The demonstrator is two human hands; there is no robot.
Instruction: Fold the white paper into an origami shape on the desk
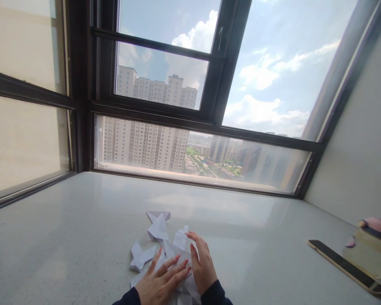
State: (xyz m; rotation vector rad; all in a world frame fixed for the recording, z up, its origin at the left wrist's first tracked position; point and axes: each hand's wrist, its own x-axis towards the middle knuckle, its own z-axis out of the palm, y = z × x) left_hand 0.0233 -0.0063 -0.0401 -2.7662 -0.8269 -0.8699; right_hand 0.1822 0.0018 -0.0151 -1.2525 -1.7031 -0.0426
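Observation:
A loose heap of folded white paper pieces lies on the pale sill in front of me. My left hand (161, 281) rests flat over the near part of the heap, its fingers spread on the paper. On the heap's right side, my right hand (203, 262) is held edge-on with thumb and fingers apart, near a folded paper piece (180, 238). Beyond the hands lies a pointed paper fold (158, 228). An angular paper fold (141, 255) sits to the left. Both hands cover parts of the heap, so some pieces are hidden.
The speckled white sill (263, 245) runs up to a dark-framed window (165, 114). At the right lies a phone (346, 264). Beside it, a see-through container with a pink lid (379, 228) stands at the picture's edge. A white wall (355, 156) bounds the right side.

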